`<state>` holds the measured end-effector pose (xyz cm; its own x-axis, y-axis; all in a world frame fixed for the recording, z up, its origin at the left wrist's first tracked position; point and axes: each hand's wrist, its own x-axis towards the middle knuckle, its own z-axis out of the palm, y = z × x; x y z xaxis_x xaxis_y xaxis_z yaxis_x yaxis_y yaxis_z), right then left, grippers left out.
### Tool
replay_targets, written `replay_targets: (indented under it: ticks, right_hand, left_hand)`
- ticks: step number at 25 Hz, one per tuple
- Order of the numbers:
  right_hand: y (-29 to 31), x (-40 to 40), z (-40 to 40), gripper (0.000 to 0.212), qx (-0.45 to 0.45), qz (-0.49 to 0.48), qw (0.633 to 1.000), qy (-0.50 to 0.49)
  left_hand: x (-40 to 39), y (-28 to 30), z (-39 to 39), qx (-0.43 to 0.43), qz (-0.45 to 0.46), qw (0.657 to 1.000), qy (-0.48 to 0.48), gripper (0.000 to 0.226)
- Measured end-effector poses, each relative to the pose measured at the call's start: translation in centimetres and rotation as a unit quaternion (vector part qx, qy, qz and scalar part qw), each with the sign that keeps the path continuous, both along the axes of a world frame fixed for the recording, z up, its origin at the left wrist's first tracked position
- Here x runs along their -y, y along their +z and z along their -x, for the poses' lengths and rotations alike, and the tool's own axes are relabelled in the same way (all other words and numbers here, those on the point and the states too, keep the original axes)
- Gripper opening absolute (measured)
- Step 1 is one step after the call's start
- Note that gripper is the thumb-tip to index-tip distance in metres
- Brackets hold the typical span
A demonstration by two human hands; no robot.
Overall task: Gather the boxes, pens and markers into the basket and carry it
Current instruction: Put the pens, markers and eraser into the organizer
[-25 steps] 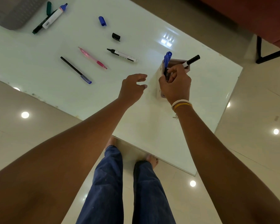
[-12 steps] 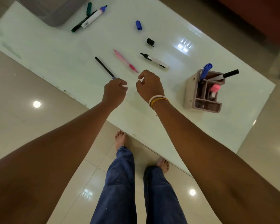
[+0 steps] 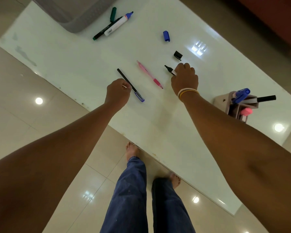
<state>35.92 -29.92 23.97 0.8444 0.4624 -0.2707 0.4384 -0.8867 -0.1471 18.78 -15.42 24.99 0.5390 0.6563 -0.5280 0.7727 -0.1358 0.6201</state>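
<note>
The black marker (image 3: 169, 70) lies uncapped on the white counter (image 3: 77, 64), its rear end covered by the right hand (image 3: 185, 79), whose curled fingers (image 3: 183, 67) close on it from above with the forearm stretched forward. The left hand (image 3: 118, 93) hovers loosely curled beside the black pen (image 3: 129, 84), holding nothing I can make out. A pink pen (image 3: 149, 74) lies between both hands, and the grey basket (image 3: 71, 15) sits at the counter's far corner.

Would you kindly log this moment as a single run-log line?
right hand: on black marker | left hand: at black pen, grip unclear | pink pen: on table | basket: far corner
</note>
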Motion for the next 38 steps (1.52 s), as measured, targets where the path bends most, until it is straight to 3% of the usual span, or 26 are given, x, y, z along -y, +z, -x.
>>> replay_targets:
  ticks: [2,5,10,13,16,18,20,24,26,31,35,38]
  right_hand:
    - [0.0,-0.5,-0.3,0.036,-0.013,-0.052,0.999,-0.007]
    - [-0.2,-1.8,-1.4,0.035,-0.019,-0.116,0.989,-0.094]
    - [-0.6,-3.0,-3.4,0.031,-0.074,-0.118,0.974,-0.176]
    - [-0.2,-3.3,-1.1,0.028,-0.125,-0.258,0.939,-0.192]
    - [0.5,-3.0,3.0,0.016,-0.160,-0.329,0.916,-0.163]
    - [1.0,-2.9,4.9,0.010,-0.176,-0.352,0.902,-0.175]
    - [1.6,-2.6,6.0,0.017,-0.192,-0.367,0.891,-0.187]
    - [2.2,-1.3,7.6,0.031,-0.172,-0.335,0.918,-0.124]
    - [2.3,-0.6,7.9,0.034,-0.151,-0.302,0.936,-0.096]
    - [3.0,0.1,7.5,0.036,-0.127,-0.239,0.961,-0.066]
    - [4.0,0.4,7.1,0.026,-0.147,-0.276,0.941,-0.125]
    - [4.9,0.4,7.3,0.017,-0.178,-0.317,0.909,-0.202]
  left_hand:
    - [-0.3,-0.1,-0.9,0.015,0.000,1.000,0.004,0.013]
    - [-0.2,-0.1,-2.3,0.050,-0.012,0.999,0.008,0.013]
    - [-0.1,0.2,-5.1,0.101,-0.003,0.995,0.014,0.016]
    - [0.3,0.8,-6.8,0.127,0.084,0.987,0.057,0.018]
    - [1.7,1.6,-8.6,0.142,0.249,0.951,0.115,0.024]
    - [2.5,1.7,-9.2,0.157,0.290,0.931,0.156,0.025]
    - [2.9,1.6,-9.3,0.169,0.313,0.913,0.199,0.021]
    - [2.3,1.5,-8.9,0.184,0.428,0.838,0.282,0.024]
    - [2.2,1.5,-8.7,0.197,0.447,0.824,0.288,0.026]
    - [2.7,2.1,-8.5,0.200,0.436,0.847,0.229,0.024]
    - [2.5,2.2,-7.8,0.191,0.357,0.908,0.111,0.023]
    - [3.7,2.2,-6.9,0.216,0.392,0.883,0.141,0.025]
